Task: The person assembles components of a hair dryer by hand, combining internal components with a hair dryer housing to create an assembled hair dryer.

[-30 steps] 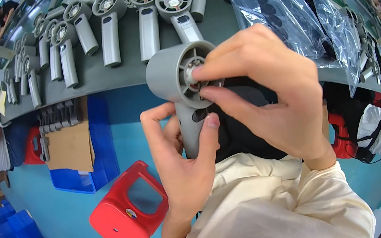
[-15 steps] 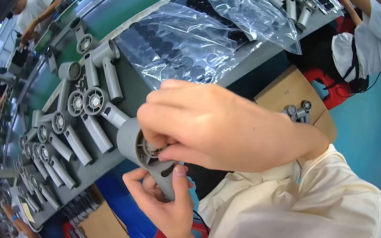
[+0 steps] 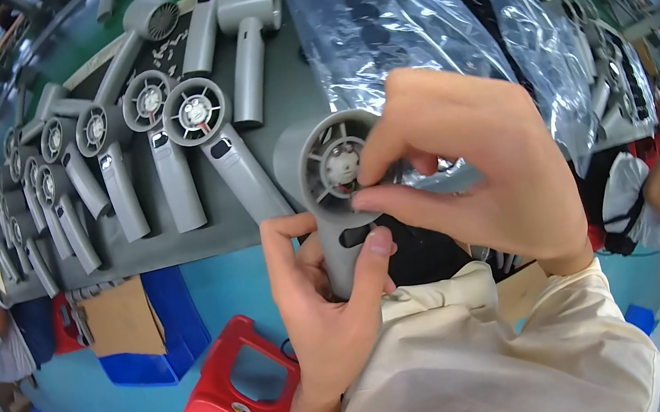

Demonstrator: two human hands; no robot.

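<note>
A grey handheld fan [image 3: 292, 165] is held upright in front of me, its round head facing up toward me. My left hand [image 3: 333, 312] wraps its handle, the thumb lying just below a dark oval slot. Inside the head's ring are spokes, a white hub and a bit of red near the rim. My right hand [image 3: 481, 162] reaches over from the right, thumb and forefinger pinched at the hub's right side. Whatever sits between those fingertips is too small or hidden to tell.
More grey fans [image 3: 197, 115] lie in rows along the dark bench at left. Clear plastic bags [image 3: 399, 42] with black round parts cover its middle. A red stool [image 3: 227, 400] and a blue bin [image 3: 180, 314] with cardboard stand below. People work at both sides.
My view has swung, so the bench fans and bags sit differently and the red stool shows fully. My right fingers have drawn back a little, exposing more of the hub. My left grip stays.
</note>
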